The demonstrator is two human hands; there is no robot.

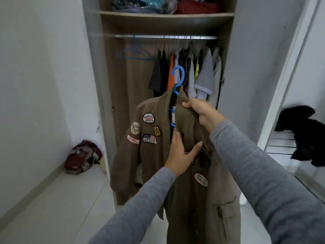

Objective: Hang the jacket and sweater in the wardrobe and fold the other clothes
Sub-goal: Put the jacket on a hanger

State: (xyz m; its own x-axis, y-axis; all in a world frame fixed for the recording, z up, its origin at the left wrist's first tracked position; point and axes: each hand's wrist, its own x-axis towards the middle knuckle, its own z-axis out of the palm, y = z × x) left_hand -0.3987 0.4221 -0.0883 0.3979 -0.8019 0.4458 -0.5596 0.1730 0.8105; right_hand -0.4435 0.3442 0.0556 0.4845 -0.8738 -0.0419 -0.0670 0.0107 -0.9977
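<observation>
The brown patched jacket [151,155] is already on a blue hanger [182,77] and hangs lengthwise in the air in front of the open wardrobe [167,14], not yet on the rail [158,36]. The right hand [200,111] carries the weight: its grip is clamped on the jacket's collar and shoulder just below the hook, probably with the hanger's arm inside the cloth, though the fabric hides that. The left hand [177,152] lies lower on the jacket's front edge, fingers straight and thumb spread, steadying and not clutching.

What the next move turns on is hook against rail. The hook stands upright above the collar, and the rail runs crosswise above and beyond it, so the lift goes up and forward. The right hand is the nearer one to the hook and looks best placed to steer it.

On the rail, an empty blue hanger [137,58] sits to the left and a crowd of hung clothes [204,76] to the right. The bare stretch between them lies up and slightly left of the hook and seems the natural landing spot.

A black garment [306,134] lies on a rack at the right.
</observation>
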